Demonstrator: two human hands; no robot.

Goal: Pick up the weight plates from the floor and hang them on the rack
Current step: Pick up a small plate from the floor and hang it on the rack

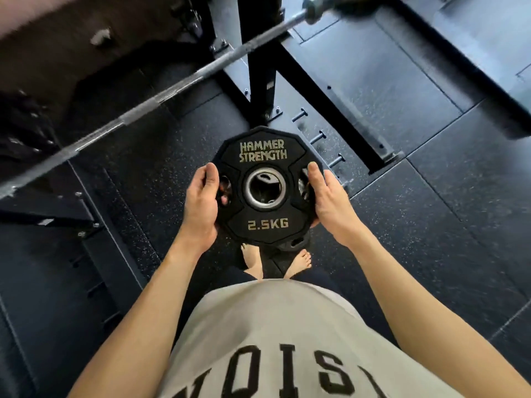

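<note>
A black 2.5 kg weight plate (264, 222) with gold lettering and a steel centre ring is held flat in front of me, above my bare feet. My left hand (201, 205) grips its left edge, thumb on top and fingers curled through the left grip hole. On the opposite side, my right hand (327, 202) grips the right edge the same way. Through the centre hole and under the lower edge I see another dark plate (293, 244) below. The black rack upright (260, 73) stands just beyond the plate, with short pegs (319, 136) beside its base.
A steel barbell (161, 96) runs diagonally across the upper left, resting on the rack. Black frame beams (330, 110) lie on the speckled rubber floor (431, 225) to the right. More rack frame and pegs (86, 234) sit at the left.
</note>
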